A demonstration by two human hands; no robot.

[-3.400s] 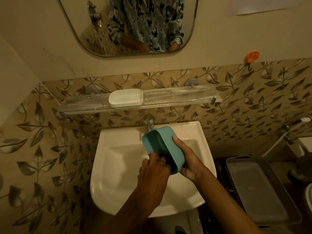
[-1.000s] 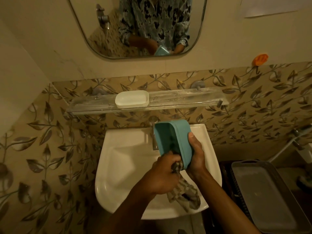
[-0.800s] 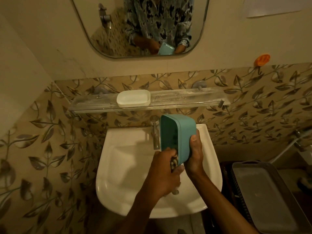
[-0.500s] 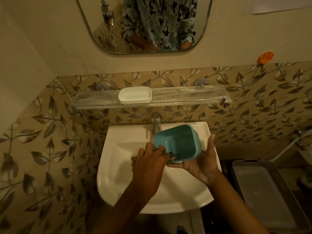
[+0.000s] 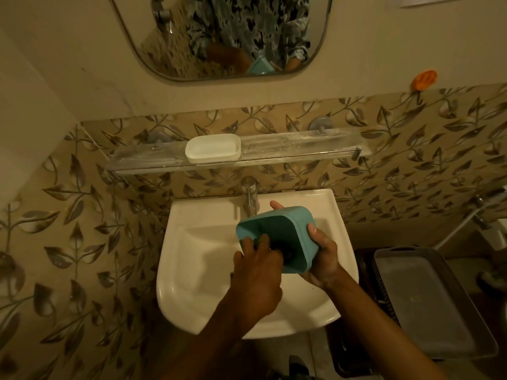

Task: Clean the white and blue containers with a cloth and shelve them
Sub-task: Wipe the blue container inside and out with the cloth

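Leaf-patterned tiles cover the lower bathroom wall, with plain cream wall above them. A rounded mirror hangs there and reflects a patterned shirt, both forearms and a corner of the blue tub. Below it a white ceramic washbasin juts out from the tiles. To the right of the basin a grey plastic tray sits on a dark mesh basket. A long clear shelf runs across the tiles above the basin. The white oblong plastic container stands on it left of centre, mouth up, with its long side along the shelf.

The blue rounded-rectangular plastic container is held in the air over the basin's right half, just in front of the chrome tap. It is tipped on its side, with the mouth facing left and toward the camera and the base turned away to the right. Foreshortening hides which way its long side runs.

The right hand cradles it from outside, with the thumb on the near wall and the fingertips curling over the far edge. The left hand, wearing a ring, reaches into the mouth. Its bent fingers clutch a dark cloth against the inner wall, and only a scrap of the cloth shows. A small orange hook sticks to the wall at upper right.
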